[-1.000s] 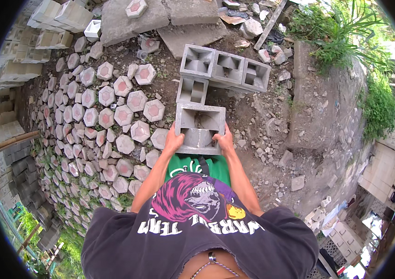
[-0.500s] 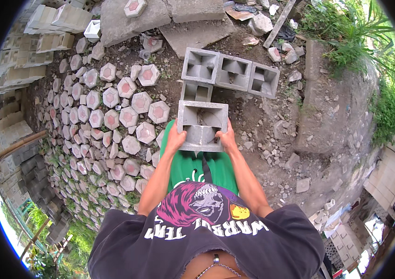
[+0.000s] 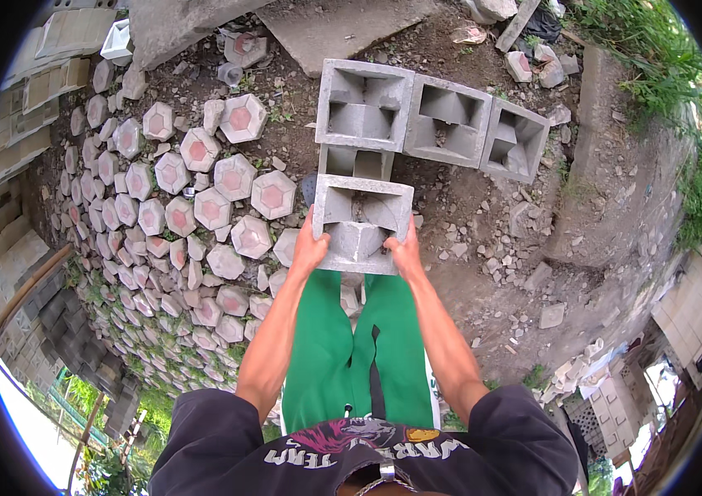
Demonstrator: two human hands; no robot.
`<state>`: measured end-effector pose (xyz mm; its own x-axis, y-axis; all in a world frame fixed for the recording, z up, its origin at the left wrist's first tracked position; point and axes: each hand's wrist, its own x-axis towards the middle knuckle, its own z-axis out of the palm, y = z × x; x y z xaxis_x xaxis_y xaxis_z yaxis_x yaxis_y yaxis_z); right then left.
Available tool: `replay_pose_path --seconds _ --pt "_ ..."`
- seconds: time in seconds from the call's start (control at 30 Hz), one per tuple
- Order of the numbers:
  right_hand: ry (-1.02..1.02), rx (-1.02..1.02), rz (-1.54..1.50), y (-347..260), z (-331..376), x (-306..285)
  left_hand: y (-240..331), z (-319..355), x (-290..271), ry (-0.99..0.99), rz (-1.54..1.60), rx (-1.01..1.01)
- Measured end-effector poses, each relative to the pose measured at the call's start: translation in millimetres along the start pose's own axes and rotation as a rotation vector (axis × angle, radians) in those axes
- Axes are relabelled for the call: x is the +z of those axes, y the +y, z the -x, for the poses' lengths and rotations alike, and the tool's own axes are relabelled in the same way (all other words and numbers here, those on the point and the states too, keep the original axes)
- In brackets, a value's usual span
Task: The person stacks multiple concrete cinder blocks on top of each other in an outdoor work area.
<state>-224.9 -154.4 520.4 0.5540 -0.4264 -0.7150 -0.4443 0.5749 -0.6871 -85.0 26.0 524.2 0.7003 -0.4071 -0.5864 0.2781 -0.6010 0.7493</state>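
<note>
A: What appears, left to right?
B: Hexagonal pavers [image 3: 210, 208], rough and pink-centred, left; at centre, the left hand [image 3: 310, 250], fingers gripping the block [image 3: 357, 244]; then the right hand [image 3: 405, 250], likewise gripping, equally near.
A: The block's long axis?
B: Indeterminable; its open face is squarish, grey concrete, curved within. Similar units [image 3: 440, 132] lie upper centre-right.

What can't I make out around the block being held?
In the head view:
Left hand and right hand: most fingers, hidden behind the held block.
Block just beyond: near part, covered by the held block.
Concrete slab: far end, cut off by the picture's upper edge.
</note>
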Motion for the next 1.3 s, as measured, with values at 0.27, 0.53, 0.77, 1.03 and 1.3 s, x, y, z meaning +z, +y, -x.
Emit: replay_pose_path --seconds 0.27,0.53,0.77,1.03,1.3 --pt "0.042 -0.071 0.125 36.3 -80.4 4.6 -46.3 -72.9 12.5 -0.001 0.057 -0.001" --pt "0.078 -0.209 0.243 44.1 -106.3 2.1 -60.7 -97.6 21.3 0.04 0.055 0.027" --pt "0.077 -0.219 0.213 42.0 -108.2 9.9 -62.8 -103.2 15.3 0.036 0.027 0.035" --pt "0.018 -0.223 0.049 39.5 -105.0 7.1 -66.4 -106.5 -11.3 -0.173 0.401 -0.127" --pt "0.068 0.595 -0.598 91.3 -99.3 -7.5 -98.0 -127.4 2.5 -0.286 0.733 -0.818"
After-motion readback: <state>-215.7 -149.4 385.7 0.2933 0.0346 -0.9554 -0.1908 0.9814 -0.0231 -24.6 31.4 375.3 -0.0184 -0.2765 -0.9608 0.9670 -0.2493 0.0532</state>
